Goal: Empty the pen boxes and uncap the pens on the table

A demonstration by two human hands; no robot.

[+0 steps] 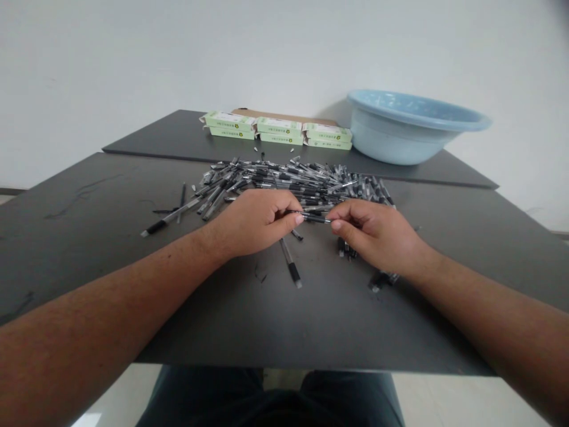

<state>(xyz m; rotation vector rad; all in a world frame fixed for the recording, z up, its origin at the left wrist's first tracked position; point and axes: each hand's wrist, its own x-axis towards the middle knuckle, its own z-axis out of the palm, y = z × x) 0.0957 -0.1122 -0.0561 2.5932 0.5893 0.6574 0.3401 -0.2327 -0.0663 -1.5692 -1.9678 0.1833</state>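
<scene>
Between my two hands, just in front of a heap of pens [302,184], a black-gripped pen [316,218] is held level. My left hand [262,220] pinches one end between thumb and forefinger. At the other end, the thumb and fingertips of my right hand [373,231] close on the tip. A loose clear pen with a black grip [291,267] lies on the table below my left hand. More pens [383,280] lie partly hidden under my right hand. Off to the left, another pen [156,227] points away from the heap.
Light green boxes [278,130] stand stacked in pairs behind the heap. A large pale blue basin [400,133] sits at the back right. Small loose bits [292,150] lie near the seam of the dark table [311,332], whose front edge is by my legs.
</scene>
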